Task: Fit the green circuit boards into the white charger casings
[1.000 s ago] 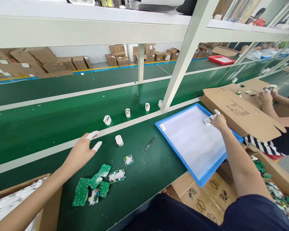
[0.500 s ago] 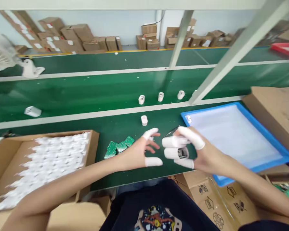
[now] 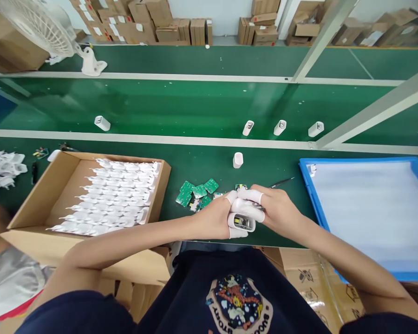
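Both hands meet over the near edge of the green bench, white covers on several fingertips. My left hand [image 3: 218, 217] is closed round a white housing [image 3: 243, 222], whose open end shows electronic parts inside. From the right, my right hand [image 3: 280, 211] touches the same group with bent fingers; what they pinch is hidden by the fingers. Just left of the hands lie several green circuit boards [image 3: 184, 194]. A single white housing [image 3: 238, 160] stands beyond them. A thin dark tool [image 3: 282, 182] rests behind my right hand.
A cardboard box [image 3: 165, 185] of wrapped white pieces stands at left. The blue-rimmed tray [image 3: 313, 199] is at right. More white housings [image 3: 279, 127] stand behind the pale rail. A slanted post [image 3: 372, 109] rises at right, a fan [image 3: 43, 30] at upper left.
The view has shifted left. My left hand, open and apart before, has come to my right hand and closed round a white housing that was by the right hand.
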Demonstrator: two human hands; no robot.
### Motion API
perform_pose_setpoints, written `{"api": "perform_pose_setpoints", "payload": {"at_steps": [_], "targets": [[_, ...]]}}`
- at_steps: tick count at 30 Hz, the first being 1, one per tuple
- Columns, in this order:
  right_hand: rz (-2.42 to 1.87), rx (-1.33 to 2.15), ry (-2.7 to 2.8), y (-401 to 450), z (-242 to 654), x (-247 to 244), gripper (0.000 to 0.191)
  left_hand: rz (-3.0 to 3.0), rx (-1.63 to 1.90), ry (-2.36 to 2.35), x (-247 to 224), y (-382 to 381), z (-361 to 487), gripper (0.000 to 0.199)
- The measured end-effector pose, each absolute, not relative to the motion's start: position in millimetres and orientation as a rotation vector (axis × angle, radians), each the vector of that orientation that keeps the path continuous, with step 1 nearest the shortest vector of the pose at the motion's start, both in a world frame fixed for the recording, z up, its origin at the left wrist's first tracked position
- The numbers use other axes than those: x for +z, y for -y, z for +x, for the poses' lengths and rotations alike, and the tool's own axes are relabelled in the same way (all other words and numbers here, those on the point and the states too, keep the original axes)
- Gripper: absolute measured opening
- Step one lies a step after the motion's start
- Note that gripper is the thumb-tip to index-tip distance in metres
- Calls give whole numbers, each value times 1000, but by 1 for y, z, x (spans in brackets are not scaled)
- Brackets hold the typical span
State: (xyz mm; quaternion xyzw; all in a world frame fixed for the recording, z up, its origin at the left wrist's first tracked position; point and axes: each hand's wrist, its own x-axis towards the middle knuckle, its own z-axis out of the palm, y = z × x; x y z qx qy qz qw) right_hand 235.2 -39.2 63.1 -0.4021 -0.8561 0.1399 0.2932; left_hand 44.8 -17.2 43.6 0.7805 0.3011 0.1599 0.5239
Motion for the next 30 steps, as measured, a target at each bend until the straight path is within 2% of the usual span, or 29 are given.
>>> {"api": "perform_pose_setpoints", "payload": {"at_steps": [2,7,9,12,15,18,22,27,30], "targets": [[-991,404,2305,33,236,59,38,1863,334,-673,39,18,44,39],[-1019,1112,1917,28,239,54,50,1842,415,-482,31,21,39,42],[-1137,1242,1669,23,243,49,53,1849,540,-458,30,20,36,45],[-1470,996,1575,5,258,33,57,1824,760,-441,29,15,30,55],[-1863,541,1948,-18,277,7,56,1771,865,-429,29,12,27,62],[-2062,343,2097,-31,288,-19,50,1748,918,-409,32,12,26,64],[-2195,194,2141,-33,291,-36,40,1704,936,-435,34,13,26,65],[-2244,122,2244,-33,291,-41,37,1724,979,-424,30,11,25,68],[-2054,46,2235,-27,291,-25,37,1801,986,-386,29,11,23,70]]}}
